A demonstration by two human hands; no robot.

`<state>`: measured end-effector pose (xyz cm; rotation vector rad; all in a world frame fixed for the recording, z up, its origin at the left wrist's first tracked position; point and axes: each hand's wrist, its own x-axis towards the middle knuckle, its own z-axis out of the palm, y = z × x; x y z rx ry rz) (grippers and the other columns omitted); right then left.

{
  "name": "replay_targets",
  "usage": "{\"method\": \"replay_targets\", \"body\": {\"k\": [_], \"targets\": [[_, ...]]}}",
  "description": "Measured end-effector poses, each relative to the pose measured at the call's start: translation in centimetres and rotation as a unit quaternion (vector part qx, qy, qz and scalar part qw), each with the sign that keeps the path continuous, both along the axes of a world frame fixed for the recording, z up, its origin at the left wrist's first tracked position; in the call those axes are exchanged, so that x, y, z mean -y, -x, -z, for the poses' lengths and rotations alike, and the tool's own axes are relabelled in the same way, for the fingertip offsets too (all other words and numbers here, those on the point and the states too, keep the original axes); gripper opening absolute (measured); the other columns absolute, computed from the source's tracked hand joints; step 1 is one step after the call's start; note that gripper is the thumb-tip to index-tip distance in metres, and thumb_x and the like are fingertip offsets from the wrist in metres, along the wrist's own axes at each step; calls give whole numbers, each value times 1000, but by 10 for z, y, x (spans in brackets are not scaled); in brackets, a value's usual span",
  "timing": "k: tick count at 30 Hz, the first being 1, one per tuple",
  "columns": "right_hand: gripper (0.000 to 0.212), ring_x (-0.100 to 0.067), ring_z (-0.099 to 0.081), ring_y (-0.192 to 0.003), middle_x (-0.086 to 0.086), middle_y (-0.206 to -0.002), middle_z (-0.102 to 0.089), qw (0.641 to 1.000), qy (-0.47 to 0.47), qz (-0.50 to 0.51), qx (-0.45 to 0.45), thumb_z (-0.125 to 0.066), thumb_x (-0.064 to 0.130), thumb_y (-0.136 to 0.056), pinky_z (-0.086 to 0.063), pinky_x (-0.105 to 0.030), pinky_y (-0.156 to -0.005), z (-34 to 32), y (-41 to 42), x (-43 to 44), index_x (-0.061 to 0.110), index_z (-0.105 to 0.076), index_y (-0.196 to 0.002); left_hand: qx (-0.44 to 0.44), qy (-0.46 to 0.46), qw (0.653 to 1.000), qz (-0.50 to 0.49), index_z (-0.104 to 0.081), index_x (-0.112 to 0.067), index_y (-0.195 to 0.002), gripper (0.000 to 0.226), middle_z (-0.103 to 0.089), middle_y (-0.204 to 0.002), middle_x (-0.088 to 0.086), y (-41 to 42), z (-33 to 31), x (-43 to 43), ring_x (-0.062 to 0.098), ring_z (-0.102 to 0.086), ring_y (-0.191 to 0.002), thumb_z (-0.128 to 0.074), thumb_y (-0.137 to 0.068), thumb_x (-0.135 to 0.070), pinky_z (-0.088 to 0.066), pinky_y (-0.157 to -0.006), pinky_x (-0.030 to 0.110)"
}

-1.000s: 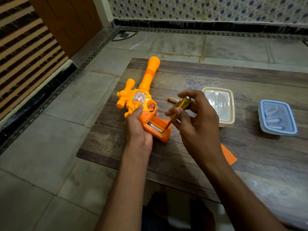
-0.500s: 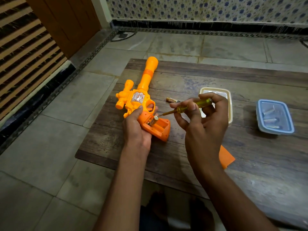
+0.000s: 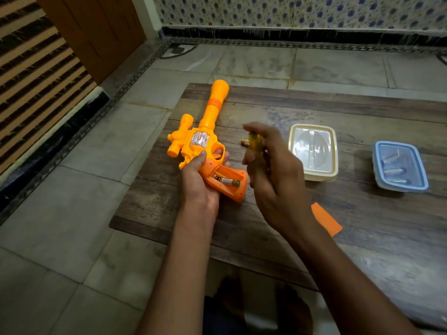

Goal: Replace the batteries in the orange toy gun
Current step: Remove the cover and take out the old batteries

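1. Weathered, grainy wooden bench [image 3: 362,112] stands on pale stone floor tiles [image 3: 96,165].
2. Glossy plastic orange toy gun [image 3: 205,141] is at the bench's left end, barrel pointing away. Its handle compartment is open, with one cylindrical battery [image 3: 227,182] inside.
3. Left grip [image 3: 198,184] clasps the gun's handle.
4. Right grip [image 3: 273,175], blurred, holds a translucent yellow screwdriver [image 3: 256,142] beside the gun.
5. Flat orange cover [image 3: 326,220] lies near the right forearm.
6. Two rounded rectangular tubs, beige tub [image 3: 312,175] and blue tub [image 3: 423,180], stand further right.

Glossy plastic toy gun [image 3: 205,141]; worn matt wood table [image 3: 362,213]; seemingly translucent plastic containers [image 3: 313,151]
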<state>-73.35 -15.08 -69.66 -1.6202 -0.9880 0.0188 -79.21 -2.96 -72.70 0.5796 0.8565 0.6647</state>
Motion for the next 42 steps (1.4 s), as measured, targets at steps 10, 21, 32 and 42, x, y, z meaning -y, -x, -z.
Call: {"method": "replay_targets", "body": {"k": [10,21,32,42], "targets": [[48,-21,-67,-78,-7,-102,-75,970,220,-16,105,-76,20,-87,-48,-30,-68,8,1,0,19,-62,-132,10,-5,1000,9,-60,-9,-129,30,-77,-94,13,2,-5,0,26,-76,-82,-47,-104,-18,-57,-88,48],[34,-31,-71,-86,-12,-95,-75,973,169,156,8,-71,3,-87,-57,-36,-76,2,-19,-18,13,-62,-117,19,6,999,-35,-53,-6,-142,41,-71,-117,24,-3,-3,0,36,-72,-98,-50,-102,-14,-58,-93,49],[16,-43,-66,-85,-23,-91,-70,944,277,176,37,-66,4,-89,-54,-45,-64,25,-27,-54,7,-58,-103,37,28,998,-49,-57,-9,-133,33,-75,-103,20,-1,2,-6,36,-75,-91,-52,-101,-13,-61,-83,43],[26,-42,-62,-89,-25,-99,-66,925,318,191,77,-52,-8,-87,-34,-36,-64,22,-35,-57,4,-58,-110,37,27,998,-45,-56,-8,-137,37,-76,-105,19,1,2,-7,35,-77,-90,-52,-100,-13,-60,-74,38]]}}
